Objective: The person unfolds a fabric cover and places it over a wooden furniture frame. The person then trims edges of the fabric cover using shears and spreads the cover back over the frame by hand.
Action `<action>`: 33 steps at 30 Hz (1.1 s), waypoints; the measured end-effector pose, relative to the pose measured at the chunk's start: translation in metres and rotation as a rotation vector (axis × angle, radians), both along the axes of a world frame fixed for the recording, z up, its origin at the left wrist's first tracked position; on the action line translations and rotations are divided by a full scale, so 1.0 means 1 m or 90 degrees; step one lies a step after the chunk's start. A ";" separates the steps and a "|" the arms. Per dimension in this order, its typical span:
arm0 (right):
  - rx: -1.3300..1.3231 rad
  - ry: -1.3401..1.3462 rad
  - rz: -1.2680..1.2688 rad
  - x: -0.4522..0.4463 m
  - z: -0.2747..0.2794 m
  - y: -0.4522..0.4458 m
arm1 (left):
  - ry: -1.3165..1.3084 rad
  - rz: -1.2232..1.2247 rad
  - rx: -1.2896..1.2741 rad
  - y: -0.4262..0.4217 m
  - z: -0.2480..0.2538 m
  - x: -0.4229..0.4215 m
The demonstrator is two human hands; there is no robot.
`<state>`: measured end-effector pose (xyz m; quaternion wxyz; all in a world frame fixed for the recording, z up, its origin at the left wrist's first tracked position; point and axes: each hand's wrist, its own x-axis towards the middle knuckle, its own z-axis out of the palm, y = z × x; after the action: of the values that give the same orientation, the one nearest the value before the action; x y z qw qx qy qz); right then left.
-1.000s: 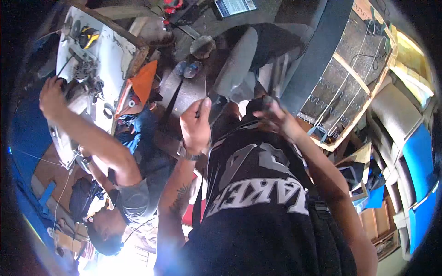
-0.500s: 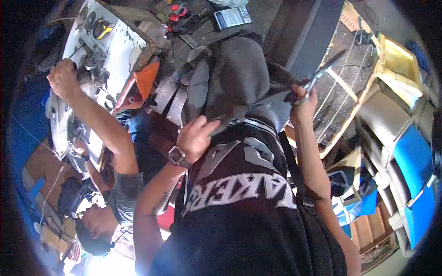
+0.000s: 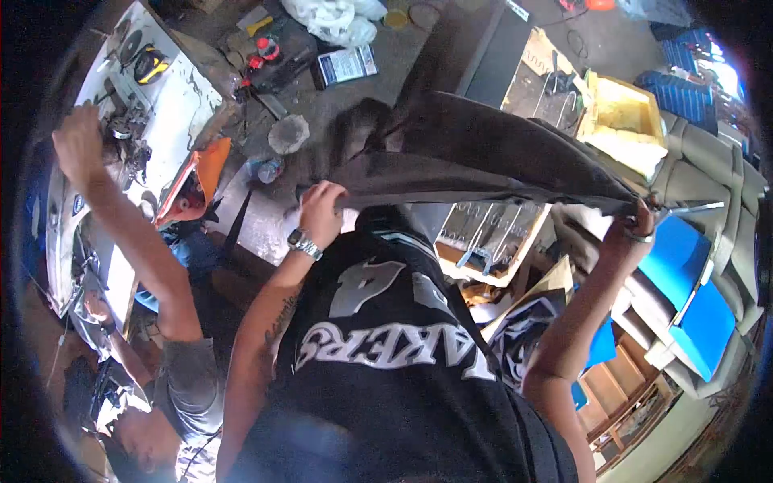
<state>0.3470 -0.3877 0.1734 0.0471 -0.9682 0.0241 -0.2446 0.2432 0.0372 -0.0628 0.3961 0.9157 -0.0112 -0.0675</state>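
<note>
A long piece of dark grey fabric is stretched in front of my torso, its near edge running between my hands. My left hand, with a watch on the wrist, is closed on the left end of that edge. Out to the right, my right hand grips the other end of the fabric. The same hand also holds a pair of scissors, whose metal blades point right, away from the cloth; the handles are mostly hidden by my fingers.
At left, a co-worker's hand is over a white sewing machine table. A wooden frame with springs lies beneath the fabric. Grey cushions and blue panels are at right. A plastic bag lies on the floor.
The fabric, bunched before me earlier, is now pulled out sideways. My right hand has moved right with the scissors and a fabric end. My left hand has moved slightly left and up.
</note>
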 end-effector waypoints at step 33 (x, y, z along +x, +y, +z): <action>0.788 -0.395 -0.047 -0.017 0.213 -0.093 | 0.053 -0.018 -0.100 -0.169 -0.080 0.082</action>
<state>0.3297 -0.4811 0.3864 0.5873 -0.6471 0.1774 -0.4526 0.3252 -0.1319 -0.1432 0.4659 0.8779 -0.0126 -0.1101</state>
